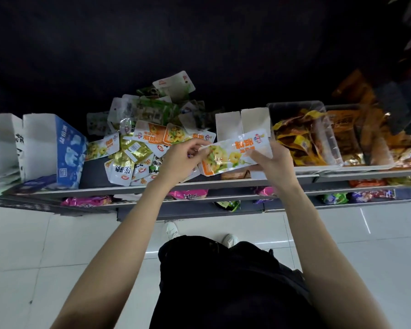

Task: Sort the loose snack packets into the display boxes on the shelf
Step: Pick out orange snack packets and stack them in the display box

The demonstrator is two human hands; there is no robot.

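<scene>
At frame centre, an orange-and-white snack packet (233,154) held flat between 2 hands, just above the shelf edge (119,189). Left hand (179,162) pinching its left end, fingers curled on the film; right hand (272,160) gripping the right end, thumb on top. Behind, centre-left — a loose heap of packets (138,141), white, green and gold. Right of centre, an open white display box (242,123), just beyond the held packet. Far left, a blue box (69,153); far right, clear bins (318,134) of orange packets.

bare forearms (119,252), black trousers (223,281), white shoes (230,239)
</scene>
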